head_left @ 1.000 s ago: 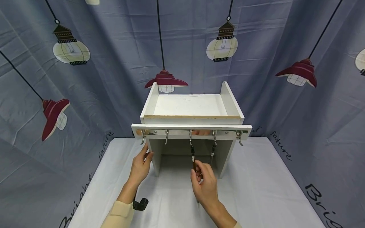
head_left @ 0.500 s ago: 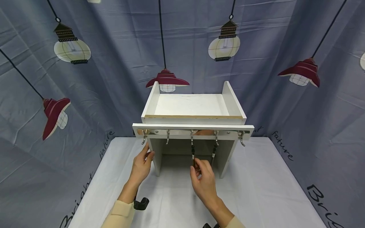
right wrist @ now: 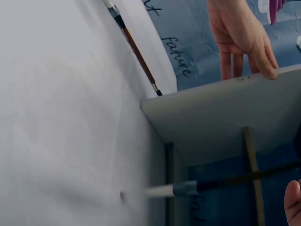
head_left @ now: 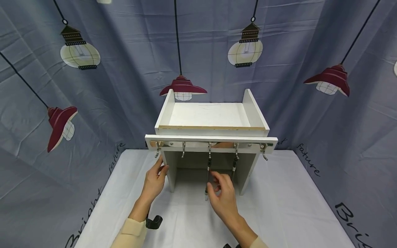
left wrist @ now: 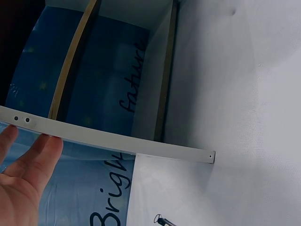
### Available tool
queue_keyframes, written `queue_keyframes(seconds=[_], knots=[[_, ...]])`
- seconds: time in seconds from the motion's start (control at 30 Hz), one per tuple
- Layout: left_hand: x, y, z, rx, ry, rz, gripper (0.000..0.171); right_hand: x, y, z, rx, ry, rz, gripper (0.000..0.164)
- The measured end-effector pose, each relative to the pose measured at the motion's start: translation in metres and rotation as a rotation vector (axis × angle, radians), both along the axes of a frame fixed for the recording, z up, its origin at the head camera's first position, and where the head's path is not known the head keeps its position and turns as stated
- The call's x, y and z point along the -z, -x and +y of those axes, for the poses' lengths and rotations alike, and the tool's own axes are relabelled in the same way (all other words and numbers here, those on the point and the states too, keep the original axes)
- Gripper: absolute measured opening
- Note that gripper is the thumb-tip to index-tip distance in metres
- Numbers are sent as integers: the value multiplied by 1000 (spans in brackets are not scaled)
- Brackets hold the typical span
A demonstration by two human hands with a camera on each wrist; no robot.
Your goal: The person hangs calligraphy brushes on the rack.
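Observation:
A white wooden shelf (head_left: 212, 131) stands on the table with a row of metal hooks along its front rail. From the middle hook hangs a writing brush (head_left: 208, 168) with a dark handle and white tip; in the right wrist view its bristle end is blurred. My right hand (head_left: 224, 194) is just right of it, fingers loosely bent, holding nothing. A second brush (head_left: 234, 164) hangs from the hook to the right, its lower part hidden by that hand. My left hand (head_left: 154, 181) grips the shelf's left side panel, thumb over the front edge and fingers on the outer face.
White cloth covers the table (head_left: 279, 199). Beyond the left panel, another brush (right wrist: 136, 52) with a brown handle lies on the cloth, seen in the right wrist view. A blue-grey curtain (head_left: 124, 86) printed with lamps surrounds the back and sides.
The fingers of my right hand have let go of the middle brush, which now hangs free and has swung a little left. My left hand stays on the panel.

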State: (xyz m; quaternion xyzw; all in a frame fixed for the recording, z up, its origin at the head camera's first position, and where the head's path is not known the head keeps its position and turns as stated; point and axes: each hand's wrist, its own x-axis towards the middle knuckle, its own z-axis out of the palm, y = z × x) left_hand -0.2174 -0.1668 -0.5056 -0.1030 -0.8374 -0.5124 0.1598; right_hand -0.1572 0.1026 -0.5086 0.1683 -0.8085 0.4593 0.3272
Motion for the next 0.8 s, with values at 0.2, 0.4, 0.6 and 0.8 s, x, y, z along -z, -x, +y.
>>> queue_keyframes(seconds=[0.2, 0.4, 0.6, 0.8], knots=[[0, 0, 0, 1, 3, -3, 60, -13, -21, 22, -35, -16, 2, 50], [2, 1, 0, -1, 7, 12, 60, -17, -36, 55, -31, -39, 53, 53], [0, -2, 0, -2, 8, 9, 61, -18, -39, 93, 70, -24, 71, 53], [0, -1, 1, 1, 1, 11, 60, -16, -24, 126, 202, 15, 57, 51]])
